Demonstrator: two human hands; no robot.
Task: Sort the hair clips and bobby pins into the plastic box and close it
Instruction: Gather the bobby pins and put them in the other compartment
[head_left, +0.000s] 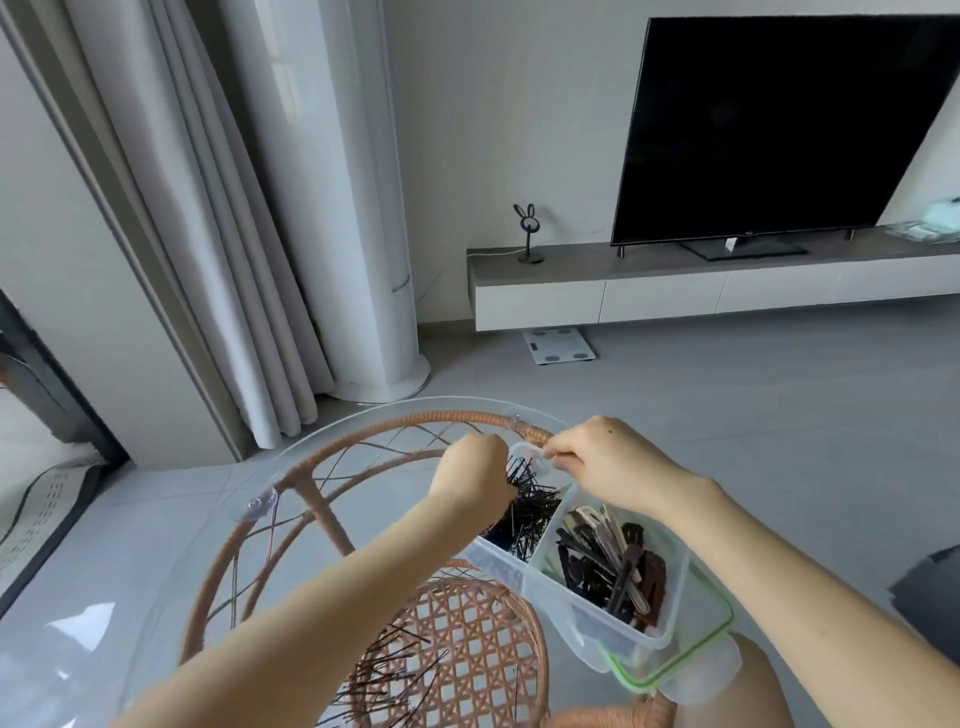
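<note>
Box (561, 597): far bin holds pins (524, 527), near bin holds clips (613, 564). Left hand (470, 478) grip closed on pin bunch (521, 474), directly over far bin. Right hand (597, 457) pinches box's far rim. Loose pins (387, 675) on surface (208, 519).

Forearms outstretched, left hand (470, 470) and right hand (605, 460) curled, nearly touching.

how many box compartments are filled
2: the left one holds bobby pins, the right one hair clips; another may be hidden at the far end.
</note>
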